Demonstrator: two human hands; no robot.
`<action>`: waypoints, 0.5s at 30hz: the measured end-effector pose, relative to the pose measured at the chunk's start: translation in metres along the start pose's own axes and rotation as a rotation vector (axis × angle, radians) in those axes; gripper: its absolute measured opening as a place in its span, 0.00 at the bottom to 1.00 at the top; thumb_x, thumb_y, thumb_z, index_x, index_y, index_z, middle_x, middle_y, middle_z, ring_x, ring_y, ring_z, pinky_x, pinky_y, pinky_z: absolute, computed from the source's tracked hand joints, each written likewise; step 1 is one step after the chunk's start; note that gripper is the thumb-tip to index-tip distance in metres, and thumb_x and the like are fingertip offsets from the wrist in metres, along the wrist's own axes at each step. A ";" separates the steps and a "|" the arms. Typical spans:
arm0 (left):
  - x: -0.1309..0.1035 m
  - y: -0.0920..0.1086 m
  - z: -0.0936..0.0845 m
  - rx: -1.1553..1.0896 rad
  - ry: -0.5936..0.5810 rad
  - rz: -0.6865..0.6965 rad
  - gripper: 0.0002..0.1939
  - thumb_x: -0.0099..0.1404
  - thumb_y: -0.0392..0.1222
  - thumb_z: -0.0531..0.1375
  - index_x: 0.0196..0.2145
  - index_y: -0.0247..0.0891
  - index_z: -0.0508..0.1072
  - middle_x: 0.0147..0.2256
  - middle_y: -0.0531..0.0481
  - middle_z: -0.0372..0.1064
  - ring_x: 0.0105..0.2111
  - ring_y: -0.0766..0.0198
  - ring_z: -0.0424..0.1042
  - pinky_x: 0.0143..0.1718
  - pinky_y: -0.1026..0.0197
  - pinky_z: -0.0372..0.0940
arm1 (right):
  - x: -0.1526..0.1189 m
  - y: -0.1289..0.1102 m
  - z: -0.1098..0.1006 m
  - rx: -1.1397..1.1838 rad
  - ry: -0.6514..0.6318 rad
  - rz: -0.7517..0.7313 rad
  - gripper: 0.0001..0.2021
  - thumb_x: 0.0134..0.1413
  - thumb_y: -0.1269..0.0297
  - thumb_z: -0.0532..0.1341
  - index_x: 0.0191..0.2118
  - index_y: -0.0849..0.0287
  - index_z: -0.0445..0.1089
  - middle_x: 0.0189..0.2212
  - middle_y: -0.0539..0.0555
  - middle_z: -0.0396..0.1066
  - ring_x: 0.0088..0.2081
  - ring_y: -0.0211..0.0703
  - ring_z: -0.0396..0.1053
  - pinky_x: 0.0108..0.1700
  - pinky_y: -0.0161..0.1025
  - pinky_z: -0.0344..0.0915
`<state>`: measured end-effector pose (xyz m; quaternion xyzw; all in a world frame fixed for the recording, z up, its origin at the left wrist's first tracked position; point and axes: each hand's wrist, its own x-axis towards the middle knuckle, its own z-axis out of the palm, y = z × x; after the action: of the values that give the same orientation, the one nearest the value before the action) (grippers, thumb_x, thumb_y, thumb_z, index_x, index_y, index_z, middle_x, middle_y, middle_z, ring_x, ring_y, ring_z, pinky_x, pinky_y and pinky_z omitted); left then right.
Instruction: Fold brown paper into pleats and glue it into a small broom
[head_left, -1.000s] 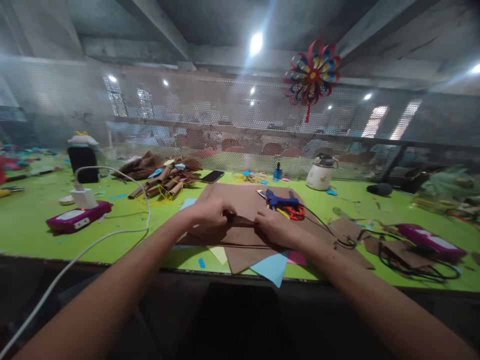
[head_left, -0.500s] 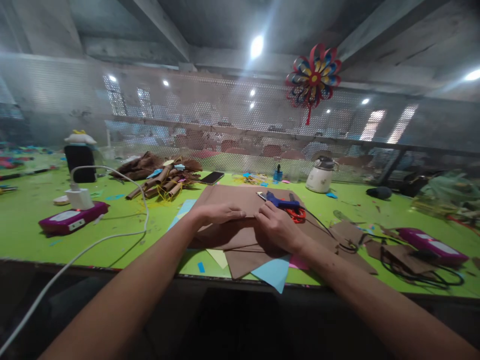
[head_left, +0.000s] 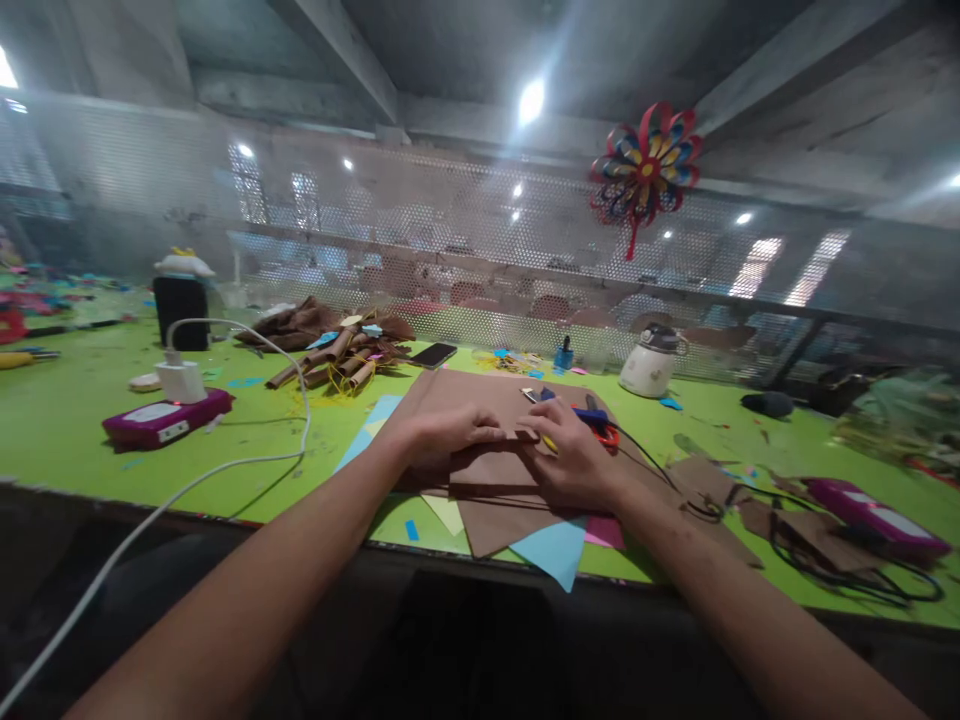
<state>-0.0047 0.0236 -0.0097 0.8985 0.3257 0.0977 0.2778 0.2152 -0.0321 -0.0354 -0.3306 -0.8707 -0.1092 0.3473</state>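
Both hands are laid flat on a folded sheet of brown paper [head_left: 491, 470] at the centre of the frame. The left hand [head_left: 450, 432] is spread palm down with fingers extended toward the right hand [head_left: 574, 455], whose fingers are pressed on the paper's upper edge. A second ago a raised fold was pinched between them; now it has been flattened and is being held down. A blue glue gun [head_left: 581, 413] and orange scissors [head_left: 604, 432] are seen just beyond the right hand. The green bench [head_left: 67, 420] extends leftward, where a white charger [head_left: 180, 380] rests on a purple box [head_left: 166, 418].
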 end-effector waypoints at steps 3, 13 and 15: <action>0.000 0.006 0.001 0.013 0.006 0.038 0.22 0.67 0.55 0.48 0.37 0.34 0.72 0.25 0.53 0.62 0.23 0.68 0.56 0.26 0.64 0.51 | 0.002 -0.001 -0.006 0.257 0.012 0.191 0.13 0.55 0.67 0.57 0.46 0.61 0.69 0.45 0.61 0.68 0.46 0.50 0.65 0.48 0.47 0.63; -0.003 0.036 0.011 -0.011 0.090 0.126 0.18 0.68 0.49 0.50 0.41 0.33 0.73 0.37 0.45 0.72 0.34 0.64 0.66 0.37 0.64 0.57 | 0.003 0.020 0.003 0.608 -0.220 0.464 0.16 0.52 0.54 0.60 0.31 0.64 0.75 0.28 0.54 0.73 0.31 0.42 0.67 0.31 0.34 0.61; -0.005 0.036 0.010 0.002 0.073 0.123 0.18 0.67 0.50 0.51 0.39 0.34 0.73 0.34 0.47 0.72 0.32 0.65 0.64 0.34 0.65 0.56 | 0.002 0.024 0.003 0.584 -0.240 0.439 0.16 0.53 0.54 0.59 0.31 0.63 0.75 0.26 0.53 0.72 0.29 0.40 0.65 0.30 0.34 0.60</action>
<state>0.0140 -0.0069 0.0024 0.9129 0.2797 0.1468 0.2584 0.2278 -0.0115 -0.0371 -0.4066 -0.8083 0.2598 0.3375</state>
